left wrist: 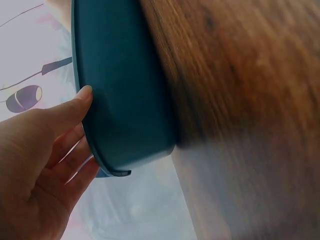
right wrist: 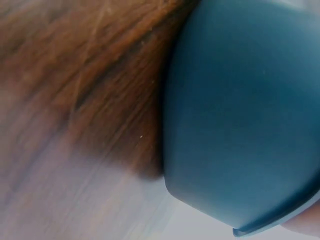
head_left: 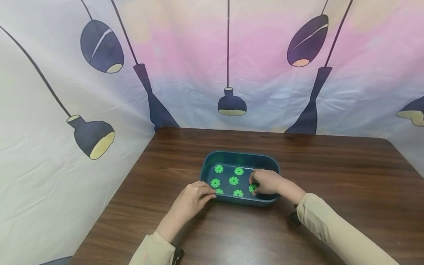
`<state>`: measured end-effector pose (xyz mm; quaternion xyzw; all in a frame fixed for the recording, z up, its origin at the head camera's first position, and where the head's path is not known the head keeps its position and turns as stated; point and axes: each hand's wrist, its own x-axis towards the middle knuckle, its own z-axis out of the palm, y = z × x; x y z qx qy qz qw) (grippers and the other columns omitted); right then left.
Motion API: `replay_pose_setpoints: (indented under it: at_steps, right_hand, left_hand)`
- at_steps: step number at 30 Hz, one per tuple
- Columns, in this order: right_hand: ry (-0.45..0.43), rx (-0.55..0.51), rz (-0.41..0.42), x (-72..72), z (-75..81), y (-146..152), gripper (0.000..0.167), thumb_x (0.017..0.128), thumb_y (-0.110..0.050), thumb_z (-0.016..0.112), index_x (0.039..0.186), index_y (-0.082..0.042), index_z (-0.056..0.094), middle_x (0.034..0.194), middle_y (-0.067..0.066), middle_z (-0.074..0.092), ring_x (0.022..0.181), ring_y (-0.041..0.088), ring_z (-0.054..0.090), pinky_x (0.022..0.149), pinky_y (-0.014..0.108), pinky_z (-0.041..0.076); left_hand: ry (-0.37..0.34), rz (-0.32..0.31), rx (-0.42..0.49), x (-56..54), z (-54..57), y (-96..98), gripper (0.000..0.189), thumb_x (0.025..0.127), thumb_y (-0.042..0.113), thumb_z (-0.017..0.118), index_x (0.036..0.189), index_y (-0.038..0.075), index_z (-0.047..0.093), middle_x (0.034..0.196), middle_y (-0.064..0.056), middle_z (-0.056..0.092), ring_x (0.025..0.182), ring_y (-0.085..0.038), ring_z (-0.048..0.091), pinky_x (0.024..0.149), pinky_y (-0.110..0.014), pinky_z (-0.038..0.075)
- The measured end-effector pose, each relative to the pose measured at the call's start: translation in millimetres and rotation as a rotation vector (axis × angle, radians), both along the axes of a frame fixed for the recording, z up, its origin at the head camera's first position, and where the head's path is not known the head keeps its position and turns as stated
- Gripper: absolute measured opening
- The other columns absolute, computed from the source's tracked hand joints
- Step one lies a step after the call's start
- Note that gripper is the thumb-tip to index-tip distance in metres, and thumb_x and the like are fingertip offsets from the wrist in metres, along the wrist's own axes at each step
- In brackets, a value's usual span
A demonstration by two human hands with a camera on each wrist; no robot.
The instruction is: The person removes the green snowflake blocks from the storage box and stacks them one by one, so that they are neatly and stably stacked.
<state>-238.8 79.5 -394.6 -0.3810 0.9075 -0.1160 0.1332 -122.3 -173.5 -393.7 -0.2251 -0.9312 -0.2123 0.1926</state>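
Observation:
A dark teal rectangular basin [head_left: 240, 200] with rounded corners stands on the table. Several flat, bright green discs [head_left: 233, 180] with notched edges and a dark centre lie on its floor. My left hand [head_left: 193, 198] grips the near left part of the rim; in the left wrist view the thumb presses the outer wall [left wrist: 122, 90] and the fingers are behind the rim. Reaching over the near right side, my right hand [head_left: 267, 181] has its bent fingers and thumb around one green disc [head_left: 253, 188], partly hidden by them. The right wrist view shows mainly the basin's outside [right wrist: 240, 115].
The basin rests on a dark brown wood-grain table [head_left: 159, 154]. Behind and to the left hangs a pale cloth [head_left: 185, 73] printed with dark lamps. Beige sleeves [head_left: 338, 224] cover both forearms, with a dark strap [head_left: 294, 218] near the right wrist.

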Motion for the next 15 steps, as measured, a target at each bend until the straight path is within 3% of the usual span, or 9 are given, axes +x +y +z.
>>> replay_pose_setpoints:
  at_steps: [8,15]
  right_hand:
    - [-0.026,-0.029,0.057,-4.2,0.9,2.5,0.023,0.076,-0.022,0.078,0.092,-0.011,0.065,0.083,-0.004,0.059,0.077,0.01,0.056,0.068,0.028,0.05]
    - [-0.005,-0.117,0.094,-4.7,-0.2,3.7,0.026,0.075,-0.017,0.078,0.095,-0.004,0.069,0.084,0.0,0.064,0.076,0.01,0.057,0.067,0.026,0.052]
  left_hand:
    - [-0.014,0.026,0.032,0.8,0.8,1.6,0.011,0.078,0.014,0.076,0.088,0.011,0.076,0.083,0.006,0.069,0.079,-0.005,0.064,0.071,-0.019,0.055]
    - [-0.025,0.035,0.002,2.0,-0.1,0.8,0.013,0.078,0.016,0.076,0.09,0.011,0.076,0.085,0.005,0.069,0.081,-0.006,0.063,0.072,-0.021,0.055]
